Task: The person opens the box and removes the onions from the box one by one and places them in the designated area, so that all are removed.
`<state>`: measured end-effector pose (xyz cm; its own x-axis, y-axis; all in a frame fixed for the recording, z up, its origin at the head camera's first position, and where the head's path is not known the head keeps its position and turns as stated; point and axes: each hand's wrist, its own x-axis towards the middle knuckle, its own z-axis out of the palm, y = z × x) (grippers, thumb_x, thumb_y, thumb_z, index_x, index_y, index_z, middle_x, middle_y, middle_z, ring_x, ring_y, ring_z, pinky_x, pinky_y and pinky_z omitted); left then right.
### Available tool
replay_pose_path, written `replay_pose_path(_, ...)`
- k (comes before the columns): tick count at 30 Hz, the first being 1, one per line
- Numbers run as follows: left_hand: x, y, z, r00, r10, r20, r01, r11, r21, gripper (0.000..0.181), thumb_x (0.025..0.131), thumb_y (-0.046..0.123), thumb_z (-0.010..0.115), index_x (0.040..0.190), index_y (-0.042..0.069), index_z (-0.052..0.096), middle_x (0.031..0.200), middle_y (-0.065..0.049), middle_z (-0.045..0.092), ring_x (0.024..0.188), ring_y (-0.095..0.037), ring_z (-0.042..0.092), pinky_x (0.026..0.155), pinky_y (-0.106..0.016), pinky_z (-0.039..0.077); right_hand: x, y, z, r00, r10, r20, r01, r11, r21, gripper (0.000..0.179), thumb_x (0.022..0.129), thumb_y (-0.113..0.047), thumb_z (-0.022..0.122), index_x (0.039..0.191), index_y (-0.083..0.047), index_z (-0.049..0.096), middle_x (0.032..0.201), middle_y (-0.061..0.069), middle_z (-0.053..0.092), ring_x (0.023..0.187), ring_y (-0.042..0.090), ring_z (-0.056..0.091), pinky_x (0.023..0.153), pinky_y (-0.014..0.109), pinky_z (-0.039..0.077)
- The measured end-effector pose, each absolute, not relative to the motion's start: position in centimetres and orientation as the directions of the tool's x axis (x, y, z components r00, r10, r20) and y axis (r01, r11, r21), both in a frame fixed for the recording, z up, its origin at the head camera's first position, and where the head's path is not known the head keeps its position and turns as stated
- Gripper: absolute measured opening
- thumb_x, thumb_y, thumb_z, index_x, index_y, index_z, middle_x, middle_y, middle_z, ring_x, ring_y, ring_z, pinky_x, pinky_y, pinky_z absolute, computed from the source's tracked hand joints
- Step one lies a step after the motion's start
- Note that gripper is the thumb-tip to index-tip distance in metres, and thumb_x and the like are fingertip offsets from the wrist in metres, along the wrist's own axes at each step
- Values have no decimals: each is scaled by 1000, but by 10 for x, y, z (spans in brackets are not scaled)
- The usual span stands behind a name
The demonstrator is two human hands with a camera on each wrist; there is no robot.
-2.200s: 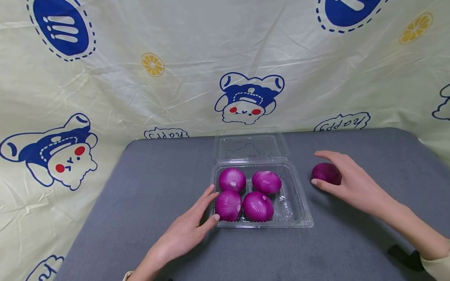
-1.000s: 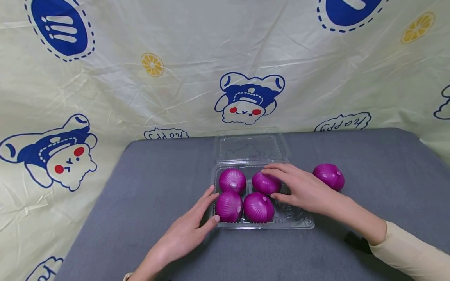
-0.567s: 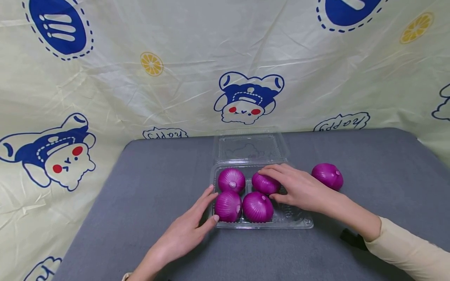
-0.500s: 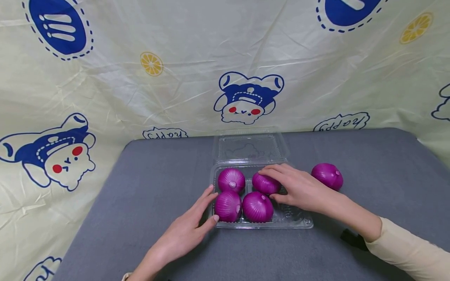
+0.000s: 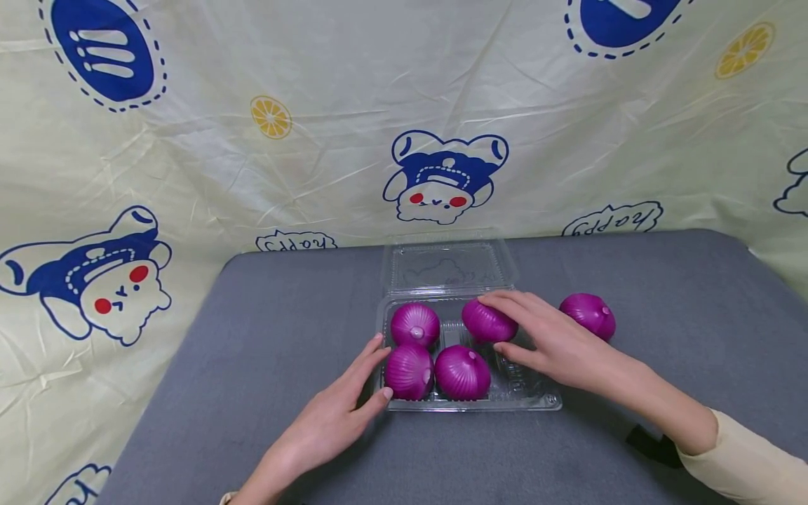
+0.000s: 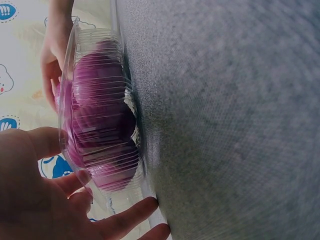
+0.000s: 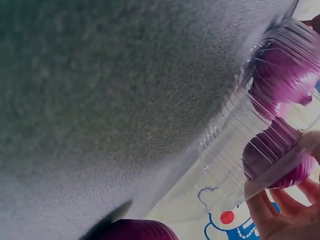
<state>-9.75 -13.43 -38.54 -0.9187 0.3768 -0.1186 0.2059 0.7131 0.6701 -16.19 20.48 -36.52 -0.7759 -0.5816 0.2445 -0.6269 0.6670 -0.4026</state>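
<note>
- The right hand (image 5: pixel 558 347) had its thumb and fingers clamped on the gripped onion (image 5: pixel 485 321), just right of the frame's centre, over the upper part of the clear box (image 5: pixel 527 393); whether the onion had left the box floor was hard to tell.
- The left hand (image 5: pixel 337 410), lower centre-left, held nothing: its fingers lay spread and fairly straight against the box's left side. The two hands were well apart.
- The grip looked like the weak point: a round, glossy skin held mostly at its right end could have slipped or rolled if the fingers eased.
- A low sideways move could have caught the rim and dragged the light box, should the left hand have let it go.
- Tight room lay to the left and below, where the upper-left onion (image 5: pixel 414 325), lower-left onion (image 5: pixel 409 372) and lower-middle onion (image 5: pixel 463 373) sat close.
- Open room showed in the box's right part; beyond its right edge, the loose onion (image 5: pixel 587 315) on the grey table (image 5: pixel 290 301) narrowed the way near the right forearm.
- Above, the open lid (image 5: pixel 448 263) lay flung back.
</note>
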Motion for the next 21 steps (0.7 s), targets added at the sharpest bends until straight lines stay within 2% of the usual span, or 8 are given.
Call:
replay_pose_path(9,-97,-134,-385,-920,375,-118,206,716,667,62,98,56,49,153,32,35,159,24,12,139,-16,36,102,-56,40,-151,216,-358,-807,-507,302,-590,669,-453,72,89,-28,74,151,-21,38,143,9,48,122,30,54,80,50,56)
replay_pose_path(14,-97,-135,-385,-920,374,-113,209,716,666,61,98,56,49,153,32,35,159,24,12,139,-16,35,102,-56,39,-145,221,-355,-834,-452,317,-552,670,-496,72,90,-23,74,152,-19,38,142,9,49,116,29,57,80,48,56)
replay_pose_path(19,-97,-135,-386,-921,377,-99,220,712,667,60,98,55,49,152,33,35,159,25,12,139,-15,35,103,-55,39,-139,229,-351,-857,-400,324,-515,675,-529,74,89,-18,74,152,-25,37,140,8,50,114,27,56,78,49,56)
replay_pose_path(21,-97,-135,-387,-921,377,-98,221,713,665,60,98,56,48,152,33,35,159,25,12,139,-16,36,103,-55,39,-137,233,-349,-861,-379,340,-508,673,-538,75,89,-15,74,152,-29,37,140,5,50,114,25,55,76,45,57)
